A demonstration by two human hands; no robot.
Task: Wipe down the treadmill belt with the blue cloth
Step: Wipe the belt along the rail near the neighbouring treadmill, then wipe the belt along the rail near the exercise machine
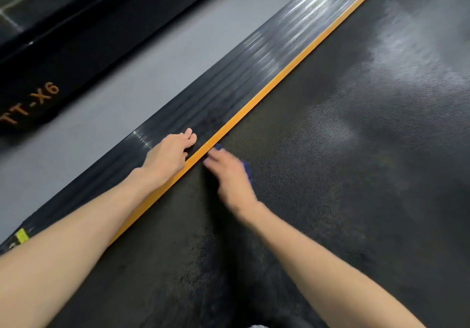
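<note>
The black textured treadmill belt (343,175) fills the right and lower part of the view. My right hand (229,172) lies on the belt close to the orange strip and is motion-blurred. It presses the blue cloth (247,168) onto the belt; only small edges of the cloth show past the fingers and beside the hand. My left hand (169,156) rests flat on the ribbed black side rail (229,83), fingers lying on the rail and holding nothing.
An orange strip (292,68) runs diagonally between rail and belt. Left of the rail lies grey floor (114,78). Another black machine marked "TT-X6" (33,103) stands at the far left. A yellow sticker (21,236) sits on the rail's near end.
</note>
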